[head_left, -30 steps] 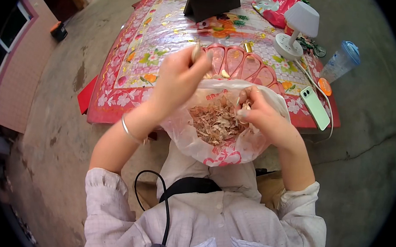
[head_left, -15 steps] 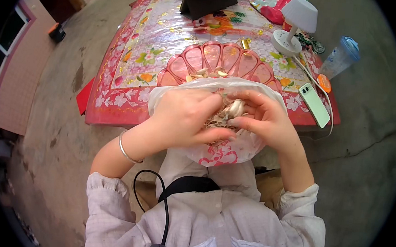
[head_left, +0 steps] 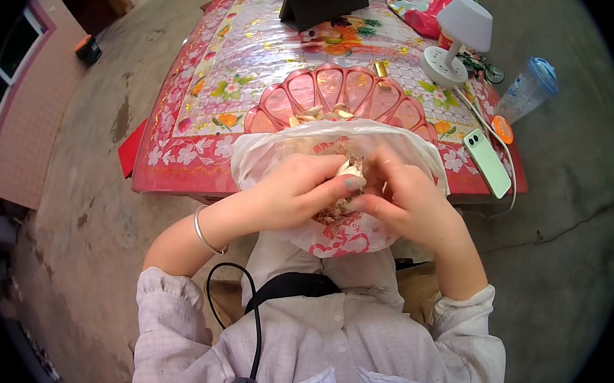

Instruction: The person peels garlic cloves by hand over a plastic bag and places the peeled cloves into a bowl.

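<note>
Head view, clock centred on the garlic (head_left: 351, 170), noon pointing away from the wearer. Garlic: pale, held above the mouth of the plastic bag (head_left: 342, 245), with dry skins (head_left: 332, 214) in the bag below, toward 7. Left hand (head_left: 294, 192), at 8: thumb and fingers pinched on the garlic. Right hand (head_left: 411, 202), at 4: fingers curled in close beside it; they are blurred, so from where I stand I cannot tell whether they grip it too.

At noon, past the bag's rim, the pink scalloped dish (head_left: 300, 90) sits on the table (head_left: 201, 178), a few pale cloves (head_left: 342, 113) inside. Phone (head_left: 487, 163) near 3, lamp (head_left: 464, 24) at 1.

Handling, my estimate: light; flesh firm but easily bruised; skin brittle, papery, apt to slide. Best hold: thumb against forefinger across the firm, rounded sides, pressing lightly.
</note>
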Demonstrator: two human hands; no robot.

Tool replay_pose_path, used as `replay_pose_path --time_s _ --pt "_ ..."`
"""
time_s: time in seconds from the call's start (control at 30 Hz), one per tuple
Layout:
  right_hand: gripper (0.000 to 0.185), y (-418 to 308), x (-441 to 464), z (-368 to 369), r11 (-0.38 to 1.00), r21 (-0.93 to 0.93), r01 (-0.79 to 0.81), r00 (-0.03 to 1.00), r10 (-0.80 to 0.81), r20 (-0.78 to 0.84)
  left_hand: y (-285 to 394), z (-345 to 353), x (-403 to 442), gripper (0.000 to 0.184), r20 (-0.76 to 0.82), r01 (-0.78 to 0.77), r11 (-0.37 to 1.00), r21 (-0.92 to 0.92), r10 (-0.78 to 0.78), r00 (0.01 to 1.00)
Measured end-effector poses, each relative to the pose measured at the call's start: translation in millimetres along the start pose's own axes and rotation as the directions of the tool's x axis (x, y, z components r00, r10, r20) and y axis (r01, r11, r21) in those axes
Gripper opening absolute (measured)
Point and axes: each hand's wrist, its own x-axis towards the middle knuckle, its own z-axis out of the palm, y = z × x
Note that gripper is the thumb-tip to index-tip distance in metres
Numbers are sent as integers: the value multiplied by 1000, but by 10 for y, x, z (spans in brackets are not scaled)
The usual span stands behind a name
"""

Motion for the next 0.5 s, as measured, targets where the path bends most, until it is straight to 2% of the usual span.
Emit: replay_pose_path --time_s 0.07,0.1,0.17,0.27,0.37,0.43,0.5 --pt "32 41 69 -12 908 -241 342 934 -301 190 69 -18 7 33 27 46 993 -106 -43 999" --pt "32 84 93 29 923 -172 344 936 -321 148 56 -15 2 33 28 46 993 -107 -43 999" --pt "32 55 78 2 918 -211 335 939 -306 159 16 -10 -12 34 68 164 962 -216 -152 986" --pt "30 58 99 25 914 -238 329 941 -296 164 93 -42 -2 36 98 217 945 -243 -199 975" --pt "27 100 125 51 919 -221 326 941 -293 169 -14 -29 12 37 55 205 965 -164 -199 978" --pt "26 128 154 55 922 -215 321 941 -285 183 -17 7 14 37 27 206 962 -181 -204 979" --pt "26 166 192 70 962 -105 254 953 -230 195 -22 9 2 37 -1 208 958 -197 -212 977"
